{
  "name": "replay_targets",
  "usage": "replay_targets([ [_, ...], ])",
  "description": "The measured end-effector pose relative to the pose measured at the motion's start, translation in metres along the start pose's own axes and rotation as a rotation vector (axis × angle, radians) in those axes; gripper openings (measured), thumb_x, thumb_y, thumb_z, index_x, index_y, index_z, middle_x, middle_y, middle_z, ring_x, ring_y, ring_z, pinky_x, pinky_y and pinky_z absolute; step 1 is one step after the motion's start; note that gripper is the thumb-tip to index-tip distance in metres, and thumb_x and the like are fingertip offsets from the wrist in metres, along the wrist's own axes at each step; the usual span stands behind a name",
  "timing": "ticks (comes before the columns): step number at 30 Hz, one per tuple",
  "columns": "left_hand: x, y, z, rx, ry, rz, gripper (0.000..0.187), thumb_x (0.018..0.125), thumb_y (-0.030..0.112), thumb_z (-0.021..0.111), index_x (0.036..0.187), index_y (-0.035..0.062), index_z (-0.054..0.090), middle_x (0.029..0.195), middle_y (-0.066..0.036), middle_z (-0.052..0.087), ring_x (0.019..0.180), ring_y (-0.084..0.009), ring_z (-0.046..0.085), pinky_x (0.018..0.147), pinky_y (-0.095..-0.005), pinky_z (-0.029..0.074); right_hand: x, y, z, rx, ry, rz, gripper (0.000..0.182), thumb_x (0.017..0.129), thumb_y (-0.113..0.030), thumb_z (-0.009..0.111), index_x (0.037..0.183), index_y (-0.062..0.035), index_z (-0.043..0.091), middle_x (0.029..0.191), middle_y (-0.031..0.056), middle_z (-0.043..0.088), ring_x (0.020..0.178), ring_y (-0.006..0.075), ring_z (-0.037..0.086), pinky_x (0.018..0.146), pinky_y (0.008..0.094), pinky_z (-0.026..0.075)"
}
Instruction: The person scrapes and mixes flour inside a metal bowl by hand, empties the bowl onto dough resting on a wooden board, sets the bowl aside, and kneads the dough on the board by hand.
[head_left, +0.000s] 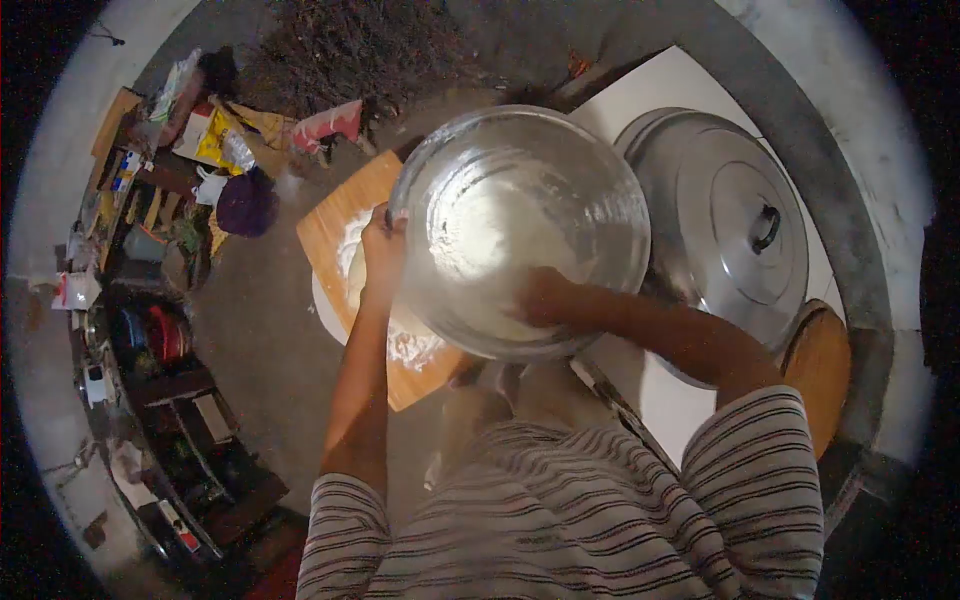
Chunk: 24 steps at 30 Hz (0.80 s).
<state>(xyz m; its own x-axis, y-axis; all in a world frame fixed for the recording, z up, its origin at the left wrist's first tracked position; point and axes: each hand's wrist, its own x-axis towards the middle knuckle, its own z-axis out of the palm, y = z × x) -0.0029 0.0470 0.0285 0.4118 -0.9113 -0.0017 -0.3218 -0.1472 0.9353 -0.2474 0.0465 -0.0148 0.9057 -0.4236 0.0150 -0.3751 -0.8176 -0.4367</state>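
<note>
A large shiny metal bowl (610, 200) is held up in front of me, with white flour (475, 235) inside it. My left hand (383, 255) is closed on the bowl's left rim. Down in the bowl is my right hand (545, 297), at the lower edge of the flour; its fingers are blurred and dim, so their pose does not show. Partly under the bowl lies a wooden board (335, 215) dusted with flour. Something pale and rounded on the board is mostly hidden behind my left hand.
To the right, a big metal lid (715, 225) with a dark handle rests over a white-tiled surface (668, 80). A round wooden board (818, 375) leans below it. Cluttered shelves (180, 385) line the left, and a heap of dry brushwood (350, 50) lies at the back.
</note>
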Motion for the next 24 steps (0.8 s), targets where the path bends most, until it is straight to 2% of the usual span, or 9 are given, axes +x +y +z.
replay_targets([
  [3, 0.001, -0.002, 0.000, 0.038, 0.006, -0.019, 0.026, 0.076, -0.002, 0.047, 0.102, -0.0064, 0.046, 0.097, -0.016, 0.055, 0.089, -0.0212, 0.053, 0.079, -0.0283, 0.039, -0.002, 0.029, -0.017, -0.172, -0.249, -0.005, 0.021, 0.065, -0.020, 0.051, 0.072, -0.0013, 0.056, 0.073, 0.0170, 0.053, 0.070, 0.0313, 0.051, 0.065, 0.0412, 0.041],
  [5, 0.002, -0.002, 0.001, 0.080, 0.000, -0.016, 0.027, 0.076, -0.002, 0.047, 0.102, -0.0056, 0.046, 0.098, -0.016, 0.055, 0.090, -0.0209, 0.052, 0.078, -0.0283, 0.039, 0.020, 0.075, 0.006, -0.229, -0.002, 0.292, 0.020, 0.063, -0.019, 0.052, 0.070, 0.0001, 0.056, 0.074, 0.0175, 0.053, 0.070, 0.0297, 0.052, 0.064, 0.0387, 0.042],
  [8, 0.001, 0.000, -0.003, 0.153, -0.043, 0.001, 0.029, 0.074, -0.002, 0.050, 0.103, -0.0043, 0.045, 0.095, -0.015, 0.055, 0.089, -0.0205, 0.052, 0.078, -0.0281, 0.039, 0.074, 0.112, 0.010, -0.254, 0.388, 0.165, 0.020, 0.064, -0.016, 0.051, 0.071, 0.0010, 0.058, 0.075, 0.0166, 0.054, 0.072, 0.0291, 0.052, 0.063, 0.0370, 0.042],
  [10, -0.001, 0.003, -0.001, 0.185, -0.046, -0.014, 0.035, 0.071, -0.001, 0.053, 0.105, -0.0034, 0.043, 0.094, -0.014, 0.054, 0.090, -0.0202, 0.052, 0.078, -0.0282, 0.039, 0.116, 0.174, 0.064, -0.589, 0.250, 0.666, 0.022, 0.067, -0.014, 0.050, 0.079, 0.0018, 0.059, 0.082, 0.0159, 0.055, 0.078, 0.0292, 0.051, 0.070, 0.0402, 0.040],
  [13, 0.002, -0.006, -0.002, 0.092, -0.103, 0.034, 0.045, 0.064, -0.006, 0.051, 0.107, -0.0014, 0.039, 0.097, -0.013, 0.052, 0.091, -0.0205, 0.050, 0.080, -0.0281, 0.038, 0.138, 0.054, -0.016, -0.620, 0.163, 0.828, 0.024, 0.070, -0.012, 0.049, 0.085, 0.0033, 0.060, 0.089, 0.0173, 0.055, 0.088, 0.0302, 0.049, 0.078, 0.0483, 0.034],
  [16, 0.004, -0.019, -0.002, 0.151, -0.128, 0.084, 0.047, 0.060, -0.009, 0.047, 0.106, -0.0011, 0.038, 0.098, -0.012, 0.050, 0.092, -0.0204, 0.048, 0.081, -0.0276, 0.037, 0.179, 0.084, 0.060, -0.602, 0.256, 0.824, 0.028, 0.071, -0.013, 0.049, 0.092, 0.0023, 0.058, 0.097, 0.0187, 0.054, 0.095, 0.0351, 0.046, 0.082, 0.0559, 0.027],
  [20, 0.005, -0.026, 0.004, 0.024, -0.135, 0.037, 0.046, 0.058, -0.010, 0.044, 0.103, -0.0015, 0.038, 0.097, -0.010, 0.050, 0.091, -0.0180, 0.048, 0.081, -0.0268, 0.036, 0.158, 0.042, 0.095, -0.594, 0.361, 0.618, 0.053, 0.066, -0.012, 0.051, 0.114, 0.0055, 0.038, 0.111, 0.0277, 0.041, 0.107, 0.0412, 0.036, 0.096, 0.0456, 0.022],
  [22, 0.003, -0.025, 0.004, -0.003, -0.125, 0.044, 0.046, 0.058, -0.010, 0.044, 0.102, -0.0015, 0.039, 0.096, -0.010, 0.051, 0.090, -0.0176, 0.048, 0.080, -0.0268, 0.037, 0.133, -0.009, 0.043, 0.512, 0.315, 0.574, 0.054, 0.063, -0.007, 0.050, 0.113, 0.0074, 0.038, 0.113, 0.0289, 0.038, 0.104, 0.0442, 0.036, 0.094, 0.0479, 0.023],
  [24, 0.002, -0.025, 0.004, -0.021, -0.113, 0.053, 0.045, 0.058, -0.010, 0.043, 0.102, -0.0015, 0.039, 0.095, -0.010, 0.051, 0.088, -0.0171, 0.048, 0.079, -0.0268, 0.037, 0.127, -0.012, 0.068, 0.464, 0.497, 0.453, 0.043, 0.068, -0.013, 0.051, 0.107, 0.0038, 0.043, 0.106, 0.0250, 0.044, 0.099, 0.0392, 0.041, 0.088, 0.0446, 0.029],
])
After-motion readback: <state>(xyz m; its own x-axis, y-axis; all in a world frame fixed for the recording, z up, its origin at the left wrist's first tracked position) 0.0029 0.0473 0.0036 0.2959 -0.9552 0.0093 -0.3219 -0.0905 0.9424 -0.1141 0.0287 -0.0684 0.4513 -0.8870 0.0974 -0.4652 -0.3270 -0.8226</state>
